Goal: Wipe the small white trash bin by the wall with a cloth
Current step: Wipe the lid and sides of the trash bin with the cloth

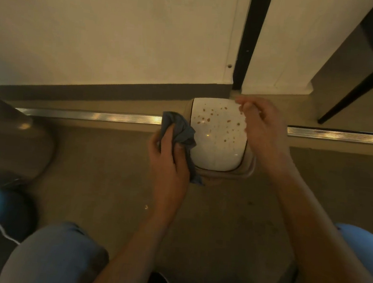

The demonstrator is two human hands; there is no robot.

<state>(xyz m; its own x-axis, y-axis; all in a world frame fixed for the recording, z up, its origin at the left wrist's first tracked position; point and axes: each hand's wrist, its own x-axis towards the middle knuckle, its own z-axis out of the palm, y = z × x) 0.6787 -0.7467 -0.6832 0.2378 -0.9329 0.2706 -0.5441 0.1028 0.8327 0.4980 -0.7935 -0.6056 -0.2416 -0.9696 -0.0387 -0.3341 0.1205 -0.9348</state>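
Against the wall base, one small white trash bin (217, 141) is standing on the floor (114, 180), its lid speckled with brown spots. One left hand (168, 160) is clamping its grip on one crumpled blue-grey cloth (179, 131) beside the bin; one right hand (261, 127) is curling its grip over the far right rim.

Floor (114, 180): tan, dim — runs up to the wall.
On it: white trash bin (217, 139), brown-spotted lid; metal threshold strip (88, 116) — passing behind the bin.
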